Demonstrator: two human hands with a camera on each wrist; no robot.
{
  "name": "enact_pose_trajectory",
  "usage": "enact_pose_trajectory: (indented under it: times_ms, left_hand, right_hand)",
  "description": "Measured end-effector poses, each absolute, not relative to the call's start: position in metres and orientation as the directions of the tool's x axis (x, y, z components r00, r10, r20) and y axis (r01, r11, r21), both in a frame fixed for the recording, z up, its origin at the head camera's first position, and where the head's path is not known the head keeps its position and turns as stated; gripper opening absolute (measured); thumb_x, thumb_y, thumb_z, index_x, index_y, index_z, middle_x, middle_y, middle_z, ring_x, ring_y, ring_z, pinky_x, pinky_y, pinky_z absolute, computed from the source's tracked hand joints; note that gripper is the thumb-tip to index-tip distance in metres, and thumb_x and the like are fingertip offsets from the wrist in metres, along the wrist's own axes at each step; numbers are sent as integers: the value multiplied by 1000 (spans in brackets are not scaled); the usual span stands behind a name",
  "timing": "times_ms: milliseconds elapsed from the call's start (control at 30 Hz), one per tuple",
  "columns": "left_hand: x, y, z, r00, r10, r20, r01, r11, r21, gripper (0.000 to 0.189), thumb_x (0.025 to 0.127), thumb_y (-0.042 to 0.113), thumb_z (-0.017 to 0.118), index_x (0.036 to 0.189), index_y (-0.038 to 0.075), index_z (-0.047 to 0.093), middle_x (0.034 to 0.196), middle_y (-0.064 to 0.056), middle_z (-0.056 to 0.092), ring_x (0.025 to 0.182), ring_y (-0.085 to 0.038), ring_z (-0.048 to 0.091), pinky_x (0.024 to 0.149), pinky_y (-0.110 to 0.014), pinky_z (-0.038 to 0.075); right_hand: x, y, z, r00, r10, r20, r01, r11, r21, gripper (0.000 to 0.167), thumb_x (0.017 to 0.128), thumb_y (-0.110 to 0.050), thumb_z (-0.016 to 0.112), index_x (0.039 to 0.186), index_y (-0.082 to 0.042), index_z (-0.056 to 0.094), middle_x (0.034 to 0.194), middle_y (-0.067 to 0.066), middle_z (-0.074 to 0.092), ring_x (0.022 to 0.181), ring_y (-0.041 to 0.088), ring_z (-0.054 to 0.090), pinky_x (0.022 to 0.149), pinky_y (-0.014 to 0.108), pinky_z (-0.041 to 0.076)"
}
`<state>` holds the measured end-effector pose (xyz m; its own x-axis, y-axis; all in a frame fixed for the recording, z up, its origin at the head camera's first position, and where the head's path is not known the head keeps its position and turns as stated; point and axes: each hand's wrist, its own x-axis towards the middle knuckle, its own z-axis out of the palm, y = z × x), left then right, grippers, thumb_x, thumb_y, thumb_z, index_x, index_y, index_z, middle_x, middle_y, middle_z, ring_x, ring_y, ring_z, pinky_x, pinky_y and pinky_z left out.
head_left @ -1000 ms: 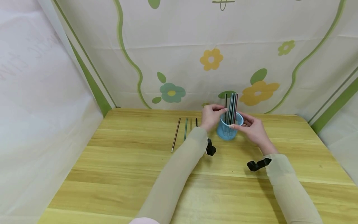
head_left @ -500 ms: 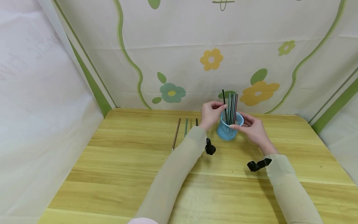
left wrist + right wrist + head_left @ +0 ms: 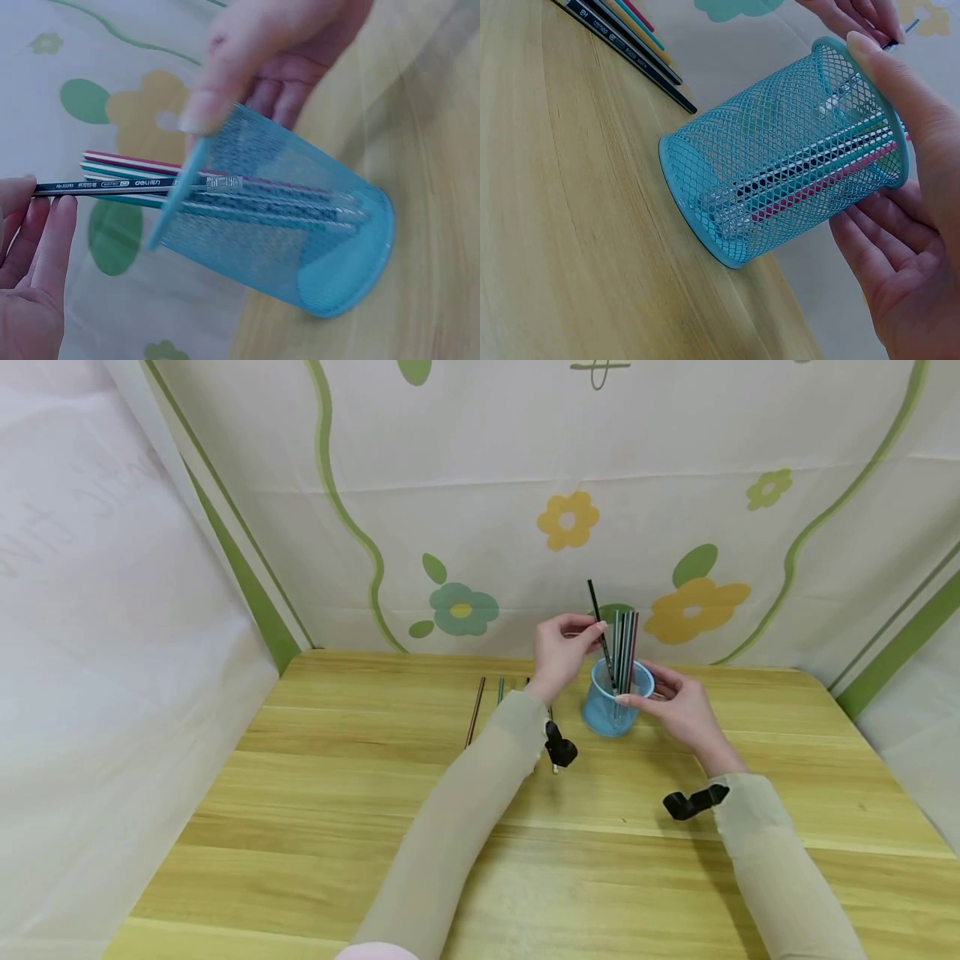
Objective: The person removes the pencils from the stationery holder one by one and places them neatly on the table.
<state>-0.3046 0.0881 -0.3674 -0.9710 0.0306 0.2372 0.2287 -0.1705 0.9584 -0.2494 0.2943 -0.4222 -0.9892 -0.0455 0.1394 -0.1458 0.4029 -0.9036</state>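
Between thumb and fingers, my left hand point(image 3: 558, 656) pinches a black pencil point(image 3: 594, 600) near its upper part. The pencil leans left over the blue mesh pen holder point(image 3: 609, 717). In the left wrist view its silver ferrule end point(image 3: 223, 184) sits just inside the rim. My right hand point(image 3: 678, 710) grips the holder by its rim, thumb on the near side and fingers behind. Several pencils point(image 3: 810, 169), dark, green and red, stand in the holder, leaning to one side. The holder is upright on the table.
Left of the holder, several pencils lie side by side on the wooden table point(image 3: 315, 827), among them a brown pencil point(image 3: 476, 710) and a green pencil point(image 3: 501, 691). My left forearm hides part of them. A flower-print cloth point(image 3: 480, 552) hangs behind the table's back edge.
My left hand has risen and shifted slightly left, drawing the black pencil higher in the holder and tilting its top leftward. The right hand and the holder have stayed in place.
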Motion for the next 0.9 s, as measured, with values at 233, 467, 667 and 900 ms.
enact_pose_trajectory:
  times_ms: [233,467,667,900]
  left_hand:
    - [-304,79,-354,-963,5,269,260,-240,935,15,91,6,78,103,-2,74,91,-7,71,75,-20,74,72,-30,62]
    - [-304,62,-347,-970,-15,244,240,-263,934,15,91,6,78,102,-3,73,93,-10,71,77,-22,74,75,-31,62]
    - [-303,41,-344,-978,-13,206,204,-223,953,16,91,7,79,102,-2,73,94,-11,71,78,-24,73,75,-32,62]
    - [-304,16,-348,-976,-17,217,218,-92,972,14,92,9,78,102,0,74,94,-10,71,79,-24,73,73,-29,62]
  right_hand:
    - [-249,294,-422,-989,-45,138,-145,401,-904,81,87,-33,84,153,-5,46,144,21,55,127,37,56,86,13,52]
    - [-249,294,-422,-990,-44,131,-138,401,-905,81,87,-33,84,153,-6,46,143,21,55,127,37,56,86,12,52]
    - [-250,293,-423,-990,-45,132,-139,399,-906,81,87,-33,85,153,-5,46,143,22,55,127,37,56,86,13,52]
    - [-251,294,-423,-991,-51,126,-136,384,-913,81,87,-32,84,153,-6,45,144,21,54,128,37,56,87,13,52]
